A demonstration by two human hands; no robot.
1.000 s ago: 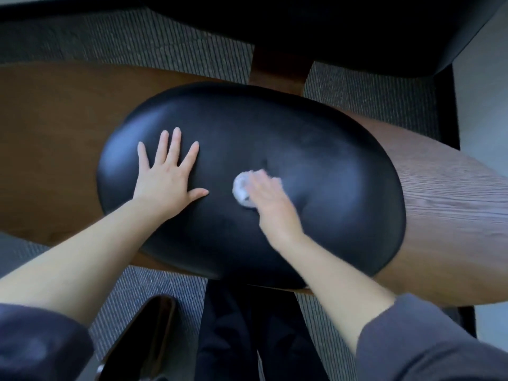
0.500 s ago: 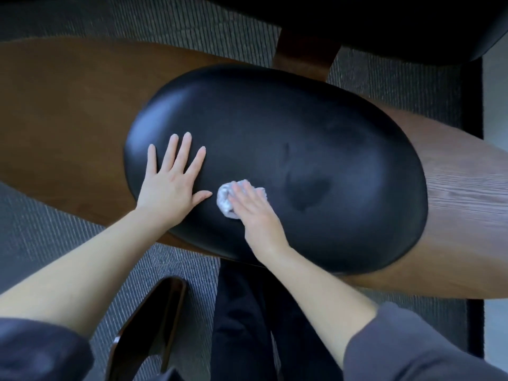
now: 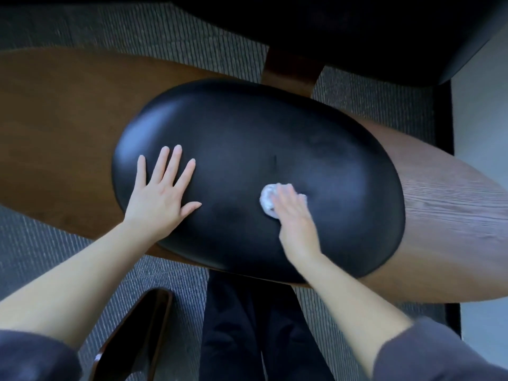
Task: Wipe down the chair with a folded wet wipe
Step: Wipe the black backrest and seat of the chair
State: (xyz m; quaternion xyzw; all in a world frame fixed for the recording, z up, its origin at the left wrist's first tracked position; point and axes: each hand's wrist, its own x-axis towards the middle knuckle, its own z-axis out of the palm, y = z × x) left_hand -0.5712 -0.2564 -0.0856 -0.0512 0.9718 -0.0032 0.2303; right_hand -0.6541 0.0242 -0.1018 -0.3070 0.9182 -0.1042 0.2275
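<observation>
Nearest the camera, two grey sleeves [image 3: 33,356] frame the bottom corners, with bare forearms reaching forward from them. Between the arms stand the person's dark trousers [image 3: 247,325], and to their left a curved dark wooden piece [image 3: 132,334] rests on the ribbed grey carpet [image 3: 41,257]. Further out, the left hand [image 3: 160,200] lies flat on the left part of the chair's black cushion [image 3: 275,133], fingers straight and spread, holding nothing. The right hand [image 3: 295,218] rests on the cushion's near middle, its fingers laid over the wet wipe [image 3: 266,200] and pressing it onto the leather; the hand is blurred and the thumb hidden, so it cannot be told whether it also grips the wipe. The bunched white wipe shows at the left of the fingers. The cushion sits on a brown wooden shell [image 3: 445,229] that spreads to both sides. Beyond it, a wooden post [image 3: 291,72] rises to a dark upholstered part [image 3: 357,31] across the top.
</observation>
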